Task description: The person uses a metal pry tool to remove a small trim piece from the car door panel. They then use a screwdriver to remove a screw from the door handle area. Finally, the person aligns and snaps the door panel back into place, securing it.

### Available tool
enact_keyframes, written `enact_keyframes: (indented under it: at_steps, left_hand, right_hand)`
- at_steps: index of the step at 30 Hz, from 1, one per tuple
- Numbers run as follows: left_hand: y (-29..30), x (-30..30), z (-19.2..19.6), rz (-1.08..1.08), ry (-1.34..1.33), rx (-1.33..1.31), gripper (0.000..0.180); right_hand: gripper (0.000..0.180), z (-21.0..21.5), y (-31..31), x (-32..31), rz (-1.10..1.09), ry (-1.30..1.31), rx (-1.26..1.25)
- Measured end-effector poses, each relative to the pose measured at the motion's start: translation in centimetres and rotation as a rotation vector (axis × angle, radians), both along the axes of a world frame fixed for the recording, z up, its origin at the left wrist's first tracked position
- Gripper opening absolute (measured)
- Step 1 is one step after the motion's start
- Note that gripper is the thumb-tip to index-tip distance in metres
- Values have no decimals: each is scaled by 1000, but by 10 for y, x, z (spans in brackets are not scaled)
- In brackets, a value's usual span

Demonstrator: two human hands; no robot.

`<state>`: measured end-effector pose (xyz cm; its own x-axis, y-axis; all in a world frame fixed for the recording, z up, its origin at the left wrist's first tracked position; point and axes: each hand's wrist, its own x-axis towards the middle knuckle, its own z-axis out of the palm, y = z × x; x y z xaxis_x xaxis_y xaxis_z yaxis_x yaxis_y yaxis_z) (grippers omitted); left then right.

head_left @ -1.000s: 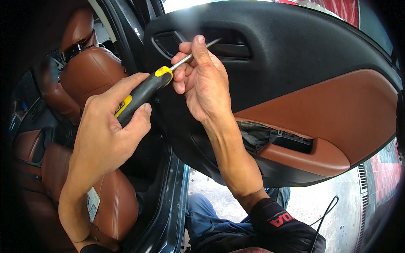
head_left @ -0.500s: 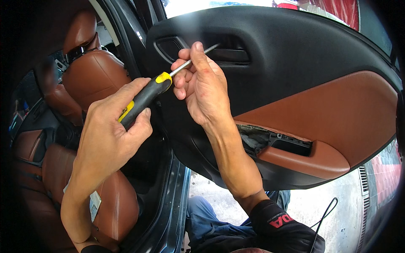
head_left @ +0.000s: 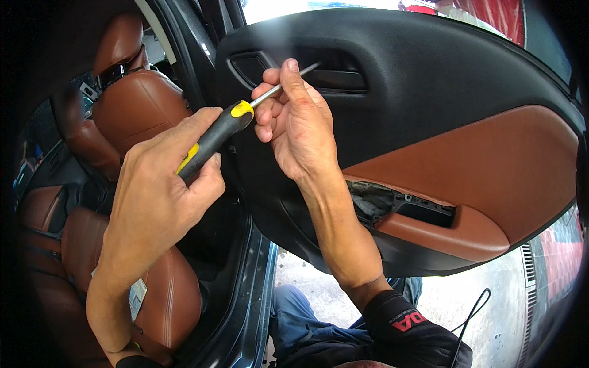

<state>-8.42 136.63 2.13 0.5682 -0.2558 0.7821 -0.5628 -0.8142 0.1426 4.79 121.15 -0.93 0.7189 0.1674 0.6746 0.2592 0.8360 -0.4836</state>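
A screwdriver point(head_left: 222, 135) with a black and yellow handle slants up and to the right before the car door panel point(head_left: 417, 86). My left hand point(head_left: 161, 175) is closed around its handle. Thumb and fingers of my right hand point(head_left: 302, 119) close on the metal shaft farther up. The tip ends at the dark recess point(head_left: 337, 80) of the door pull; whether it touches a screw there cannot be made out. Just left of my right fingertips is the inner door handle point(head_left: 246, 69).
Lower on the door, a brown armrest point(head_left: 454, 239) has an uncovered opening point(head_left: 423, 213) with bare parts inside. Brown car seats point(head_left: 138, 113) fill the left. A packet point(head_left: 137, 299) lies on the seat cushion. A black cord loop point(head_left: 481, 303) hangs at lower right.
Both hands and the screwdriver appear very slightly farther right, and the view has shifted a little too. The grip on the screwdriver is the same.
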Motion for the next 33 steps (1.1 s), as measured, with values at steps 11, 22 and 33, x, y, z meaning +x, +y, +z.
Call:
enact_keyframes:
  at_steps: [11,22,33]
  left_hand:
    - [6,8,-1,28,-91,116,47]
    - [8,16,-12,-40,-142,36,46]
    - [12,1,8,244,-264,417,59]
  right_hand:
    - [42,1,-3,2,-14,-8,-8]
    - [41,-1,-1,2,-15,3,-5]
    - [39,4,3,2,9,-23,56]
